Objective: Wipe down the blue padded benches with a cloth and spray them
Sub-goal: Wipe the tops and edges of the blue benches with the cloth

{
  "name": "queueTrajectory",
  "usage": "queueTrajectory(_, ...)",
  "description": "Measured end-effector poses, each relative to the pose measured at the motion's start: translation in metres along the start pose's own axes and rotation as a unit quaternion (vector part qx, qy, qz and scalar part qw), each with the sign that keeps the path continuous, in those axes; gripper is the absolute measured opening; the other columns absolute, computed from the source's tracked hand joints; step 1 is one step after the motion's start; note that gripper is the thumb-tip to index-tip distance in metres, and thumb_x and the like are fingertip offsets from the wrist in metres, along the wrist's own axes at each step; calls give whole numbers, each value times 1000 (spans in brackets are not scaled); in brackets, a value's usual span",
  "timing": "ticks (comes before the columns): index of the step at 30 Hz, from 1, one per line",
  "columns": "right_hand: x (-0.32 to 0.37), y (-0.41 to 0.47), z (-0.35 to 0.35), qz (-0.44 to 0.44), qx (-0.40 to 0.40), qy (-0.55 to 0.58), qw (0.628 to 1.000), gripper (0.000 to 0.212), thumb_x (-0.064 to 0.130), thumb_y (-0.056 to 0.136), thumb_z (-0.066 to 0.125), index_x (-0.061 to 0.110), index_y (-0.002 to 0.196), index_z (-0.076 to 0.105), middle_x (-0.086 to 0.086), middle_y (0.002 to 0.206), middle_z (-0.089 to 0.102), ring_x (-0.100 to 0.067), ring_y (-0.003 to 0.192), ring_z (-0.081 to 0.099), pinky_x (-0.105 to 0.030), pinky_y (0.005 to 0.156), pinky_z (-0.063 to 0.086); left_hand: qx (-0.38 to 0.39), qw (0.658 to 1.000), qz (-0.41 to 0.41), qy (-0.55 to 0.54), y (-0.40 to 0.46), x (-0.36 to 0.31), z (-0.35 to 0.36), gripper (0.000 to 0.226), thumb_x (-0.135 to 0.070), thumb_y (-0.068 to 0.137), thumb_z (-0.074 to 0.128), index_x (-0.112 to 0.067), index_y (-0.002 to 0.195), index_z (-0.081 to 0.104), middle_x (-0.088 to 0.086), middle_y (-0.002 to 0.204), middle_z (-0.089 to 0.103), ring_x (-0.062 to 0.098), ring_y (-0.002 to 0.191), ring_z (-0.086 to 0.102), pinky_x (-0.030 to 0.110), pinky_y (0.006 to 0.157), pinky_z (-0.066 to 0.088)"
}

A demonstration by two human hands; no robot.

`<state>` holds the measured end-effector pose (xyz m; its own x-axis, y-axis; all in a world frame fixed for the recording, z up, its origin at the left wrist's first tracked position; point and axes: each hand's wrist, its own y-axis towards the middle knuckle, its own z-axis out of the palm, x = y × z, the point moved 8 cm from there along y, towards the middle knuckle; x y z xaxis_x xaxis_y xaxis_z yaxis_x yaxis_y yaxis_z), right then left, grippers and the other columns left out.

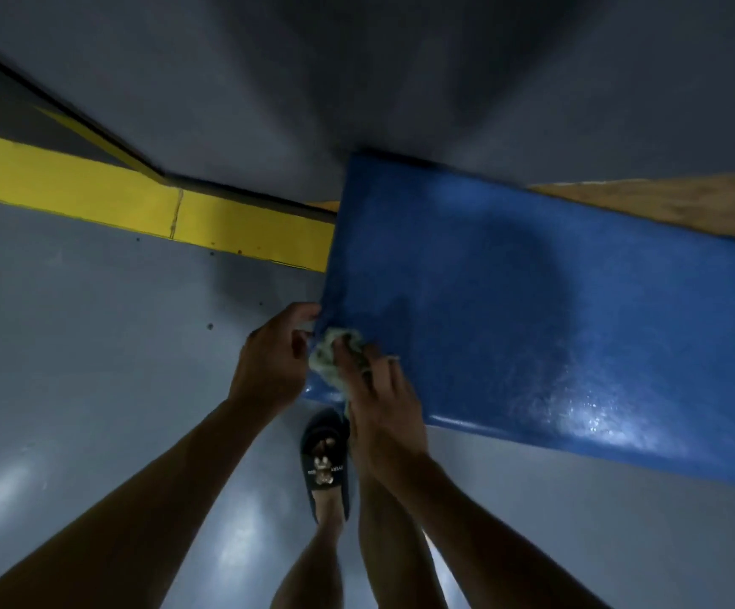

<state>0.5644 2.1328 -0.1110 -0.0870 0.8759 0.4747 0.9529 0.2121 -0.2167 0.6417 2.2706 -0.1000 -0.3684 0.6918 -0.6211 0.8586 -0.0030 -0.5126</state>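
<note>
A blue padded bench [532,301] runs from the centre to the right edge, its surface glossy and wet-looking near the front right. A crumpled pale green cloth [328,351] lies on the bench's near left corner. My right hand [383,397] presses down on the cloth, fingers closed over it. My left hand [275,353] is beside the bench's left end, fingertips touching the corner edge next to the cloth. No spray bottle is in view.
Grey glossy floor [93,389] surrounds me. A yellow painted band [137,204] runs along the base of the grey wall [312,81] to the left. A wooden board [686,204] shows behind the bench. My foot in a dark slipper [325,459] stands below the corner.
</note>
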Motion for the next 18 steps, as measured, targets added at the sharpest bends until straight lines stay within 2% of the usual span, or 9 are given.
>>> queueTrajectory(4, -3, -31, 11, -38, 6, -57, 998, 83, 17, 75, 75, 26, 148, 37, -6, 136, 42, -26, 114, 50, -38, 90, 54, 9, 1000, 17, -1, -7, 3, 7, 43, -1, 95, 41, -26, 127, 56, -8, 121, 67, 9, 105, 65, 31, 86, 53)
queueTrajectory(6, -17, -44, 6, -27, -16, -80, 996, 78, 20, 77, 73, 26, 148, 41, -7, 137, 46, -27, 114, 50, -39, 92, 52, 19, 999, 25, 9, -18, 1, 10, 43, -2, 96, 42, -24, 129, 55, -10, 124, 64, 8, 106, 63, 22, 82, 48)
queueTrajectory(8, -37, -58, -4, 0, -25, -82, 996, 65, 20, 86, 59, 27, 148, 41, -9, 140, 49, -31, 116, 52, -42, 93, 52, 33, 999, 34, 19, -32, 1, 16, 43, -2, 96, 42, -26, 130, 55, -11, 125, 63, 5, 107, 62, 17, 79, 43)
queueTrajectory(10, -64, -70, -20, 42, -26, -88, 995, 59, 18, 91, 44, 26, 148, 40, -10, 140, 49, -33, 115, 53, -42, 88, 54, 48, 998, 43, 20, -45, 2, 23, 43, -2, 97, 42, -27, 129, 56, -10, 124, 64, 4, 109, 61, 18, 81, 43)
queueTrajectory(11, -80, -78, -27, 68, -25, -93, 993, 59, 16, 91, 44, 26, 149, 38, -11, 140, 48, -33, 115, 53, -42, 84, 56, 58, 997, 46, 19, -52, 2, 28, 43, -2, 98, 43, -27, 129, 57, -10, 125, 64, 3, 110, 60, 18, 82, 43)
queueTrajectory(15, -145, -116, -59, 187, -54, -98, 976, 75, 6, 83, 67, 23, 149, 35, -13, 138, 42, -34, 115, 49, -43, 72, 59, 96, 992, 78, 9, -80, -9, 52, 42, -1, 99, 46, -27, 129, 58, -11, 129, 62, 1, 114, 58, 18, 90, 45)
queueTrajectory(18, -187, -152, -85, 278, -73, -82, 954, 82, 7, 79, 68, 27, 149, 30, -12, 134, 38, -36, 110, 48, -44, 63, 55, 112, 988, 100, 31, -92, -17, 69, 39, -5, 99, 48, -30, 126, 60, -14, 126, 63, 4, 114, 60, 21, 92, 46)
